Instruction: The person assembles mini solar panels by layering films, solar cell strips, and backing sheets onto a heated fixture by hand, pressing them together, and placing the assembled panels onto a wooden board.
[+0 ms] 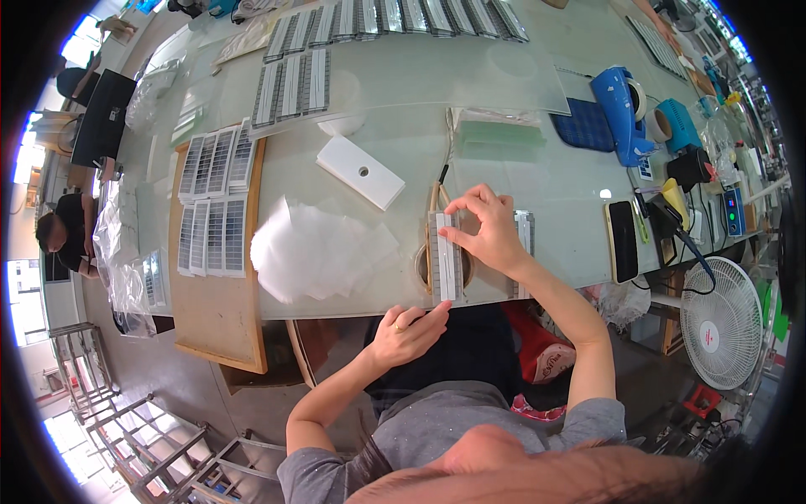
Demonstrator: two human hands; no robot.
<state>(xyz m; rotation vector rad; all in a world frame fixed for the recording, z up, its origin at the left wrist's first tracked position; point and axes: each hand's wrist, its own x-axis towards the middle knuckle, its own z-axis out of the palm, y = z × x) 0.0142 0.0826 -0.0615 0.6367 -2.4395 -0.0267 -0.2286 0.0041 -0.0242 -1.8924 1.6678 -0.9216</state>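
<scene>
A narrow grey-and-white slatted strip [447, 265] lies lengthwise in front of me near the table's front edge, over a round brown-rimmed fixture [468, 273]. My right hand [489, 228] reaches over its far end, thumb and index finger curved into a pinch on it. At the near end, the fingertips of my left hand [410, 334] come together against the strip, the other fingers curled. A similar slatted strip [524, 231] lies just right of my right hand, partly covered by my wrist. Thin tan sticks [434, 197] rise at the strip's far left side.
Left of the strip lie a crumpled white sheet [315, 252] and a white block with a hole [346, 166]. A wooden board [220, 315] bears several slatted panels. More strips [290, 84] line the raised glass sheet. Rightward are a phone [622, 242], blue tape dispenser [617, 113] and fan [720, 323].
</scene>
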